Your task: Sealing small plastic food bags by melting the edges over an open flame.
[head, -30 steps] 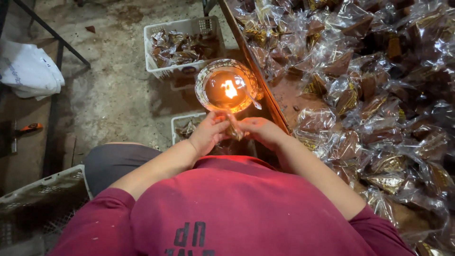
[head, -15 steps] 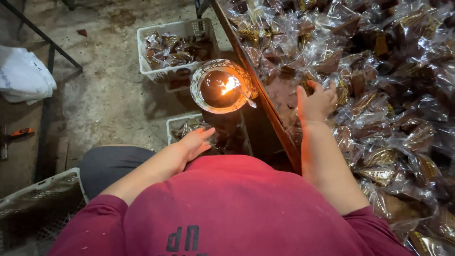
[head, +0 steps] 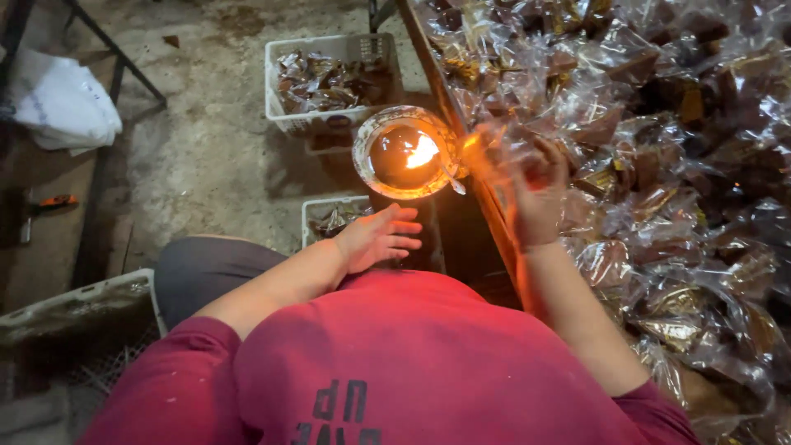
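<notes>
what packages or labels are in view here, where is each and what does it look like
Clear packets: heaped on the table at right, crinkly film over brown and gold contents.
Held packet: in the right hand, by the flame bowl, clear film, blurred.
Far crate: white, on the floor, holds brown packets.
Near crate: white, by the left hand, more packets.
White bag: floor, top left, plain.
No screens or signs.

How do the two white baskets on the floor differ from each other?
The far basket shows whole, heaped with clear-wrapped brown pieces. The near basket is partly hidden behind the left hand and shows fewer pieces. The far one lies beyond the flame bowl, the near one before it. Both are white plastic.
</notes>
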